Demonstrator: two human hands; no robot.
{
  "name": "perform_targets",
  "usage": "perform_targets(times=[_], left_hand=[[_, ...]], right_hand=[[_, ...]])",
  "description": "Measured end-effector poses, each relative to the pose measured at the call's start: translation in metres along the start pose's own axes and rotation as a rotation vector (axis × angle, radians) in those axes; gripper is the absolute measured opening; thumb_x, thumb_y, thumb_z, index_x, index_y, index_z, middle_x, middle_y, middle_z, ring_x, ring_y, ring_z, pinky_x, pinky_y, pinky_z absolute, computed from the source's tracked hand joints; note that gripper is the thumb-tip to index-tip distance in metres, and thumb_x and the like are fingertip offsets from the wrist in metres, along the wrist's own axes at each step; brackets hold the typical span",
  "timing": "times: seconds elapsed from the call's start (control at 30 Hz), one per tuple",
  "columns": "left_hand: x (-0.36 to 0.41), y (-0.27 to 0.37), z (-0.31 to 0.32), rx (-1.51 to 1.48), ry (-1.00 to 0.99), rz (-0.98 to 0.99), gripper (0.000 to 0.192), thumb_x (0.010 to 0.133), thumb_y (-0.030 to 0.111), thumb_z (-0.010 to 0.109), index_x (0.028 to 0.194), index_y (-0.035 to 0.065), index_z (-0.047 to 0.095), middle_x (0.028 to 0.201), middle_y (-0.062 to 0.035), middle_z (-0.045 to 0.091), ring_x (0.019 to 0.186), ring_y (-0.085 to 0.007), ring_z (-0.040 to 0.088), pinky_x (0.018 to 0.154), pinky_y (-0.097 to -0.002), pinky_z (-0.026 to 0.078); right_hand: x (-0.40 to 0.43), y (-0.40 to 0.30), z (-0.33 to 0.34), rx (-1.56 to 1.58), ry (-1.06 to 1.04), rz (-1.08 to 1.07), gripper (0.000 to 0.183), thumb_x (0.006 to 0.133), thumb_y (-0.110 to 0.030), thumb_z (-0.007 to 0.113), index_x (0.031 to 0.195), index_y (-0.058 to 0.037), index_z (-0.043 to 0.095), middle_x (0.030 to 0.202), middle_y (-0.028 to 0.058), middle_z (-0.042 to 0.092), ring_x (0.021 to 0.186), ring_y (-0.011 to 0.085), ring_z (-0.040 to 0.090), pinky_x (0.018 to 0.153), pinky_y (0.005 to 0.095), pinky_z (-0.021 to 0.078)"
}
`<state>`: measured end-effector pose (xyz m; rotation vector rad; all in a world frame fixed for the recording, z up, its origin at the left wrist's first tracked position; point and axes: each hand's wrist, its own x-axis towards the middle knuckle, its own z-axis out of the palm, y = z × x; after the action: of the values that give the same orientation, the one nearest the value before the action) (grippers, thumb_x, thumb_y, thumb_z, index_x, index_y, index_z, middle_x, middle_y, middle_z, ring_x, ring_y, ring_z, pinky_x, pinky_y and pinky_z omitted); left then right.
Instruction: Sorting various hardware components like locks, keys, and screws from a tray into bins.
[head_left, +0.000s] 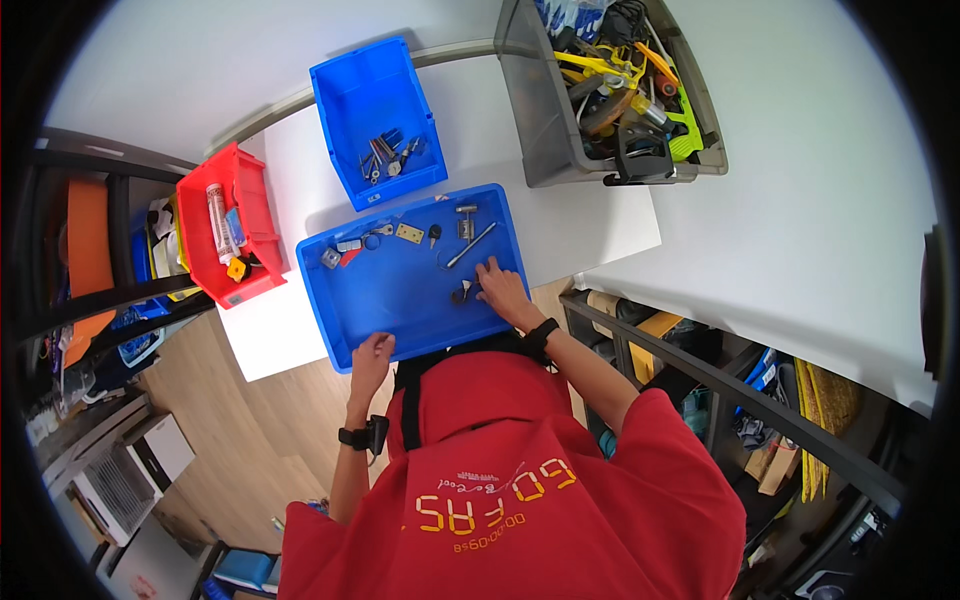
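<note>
A shallow blue plastic tray (360, 315) lies before me on the white table. My left hand (374, 352) is at its near rim, fingers curled; whether anything is between them cannot be told. Inside the tray at the right, my right hand (501, 289) is beside a small dark metal item (460, 292), and its hold is unclear. Above that hand lies a metal rod (471, 245). Along the far side are a metal fitting (466, 222), a key with a black head (435, 235), a plate with holes (409, 233), a key ring (371, 241) and a small metal block (331, 258).
Behind the tray stands a blue bin (382, 187) with bolts and other hardware. A red bin (260, 217) with a sealant tube (219, 221) is at the left. At the back right is a grey tub (544, 142) full of tools. Shelving flanks the table.
</note>
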<state>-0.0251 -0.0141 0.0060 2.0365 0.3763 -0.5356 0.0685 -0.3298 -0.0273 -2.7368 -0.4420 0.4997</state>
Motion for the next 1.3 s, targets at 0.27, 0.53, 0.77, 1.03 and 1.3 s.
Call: perform_targets(times=[0.27,0.53,0.77,1.03,1.3], left_hand=[[0.0,0.0,-0.014,-0.014,0.023,0.017,0.033,0.098,0.027,0.063,0.109,-0.0044,0.069,0.093,-0.0181,0.075,0.088,-0.0257,0.075,0.079,-0.0333,0.055],[0.003,0.01,-0.02,-0.041,0.002,0.031,0.035,0.1,0.027,0.061,0.111,-0.0055,0.069,0.093,-0.0143,0.076,0.086,-0.0198,0.073,0.081,-0.0309,0.055],[0.007,0.019,-0.02,-0.056,-0.05,0.043,0.035,0.099,0.027,0.063,0.113,-0.0046,0.068,0.094,-0.0155,0.076,0.088,-0.0219,0.074,0.081,-0.0314,0.055],[0.01,0.024,-0.021,-0.04,-0.065,0.089,0.035,0.099,0.027,0.063,0.113,-0.0044,0.068,0.093,-0.0168,0.076,0.089,-0.0237,0.075,0.08,-0.0324,0.056],[0.01,0.036,-0.017,-0.055,-0.059,0.126,0.034,0.1,0.025,0.061,0.114,-0.0047,0.068,0.095,-0.0147,0.075,0.089,-0.02,0.073,0.082,-0.031,0.055]], right_hand=[[0.01,0.006,0.011,-0.103,-0.001,-0.077,0.052,0.079,-0.018,0.08,0.122,-0.0035,0.054,0.107,0.0199,0.063,0.08,0.037,0.07,0.067,0.046,0.0555],[0.014,0.011,0.014,-0.067,0.009,-0.092,0.041,0.084,-0.02,0.074,0.12,-0.009,0.059,0.102,0.0185,0.063,0.079,0.0367,0.07,0.066,0.0454,0.0552],[0.019,0.018,0.009,-0.092,0.004,-0.079,0.043,0.083,-0.021,0.075,0.121,-0.0115,0.061,0.107,0.0208,0.062,0.078,0.0364,0.07,0.067,0.0456,0.0557],[0.015,0.025,0.009,-0.173,-0.016,-0.182,0.043,0.078,-0.018,0.078,0.116,-0.006,0.062,0.116,0.0246,0.059,0.08,0.0359,0.07,0.07,0.046,0.0554],[0.012,0.018,-0.013,-0.047,0.011,-0.141,0.039,0.082,-0.026,0.076,0.111,-0.0043,0.062,0.107,0.0168,0.064,0.085,0.0356,0.068,0.072,0.0453,0.0541]])
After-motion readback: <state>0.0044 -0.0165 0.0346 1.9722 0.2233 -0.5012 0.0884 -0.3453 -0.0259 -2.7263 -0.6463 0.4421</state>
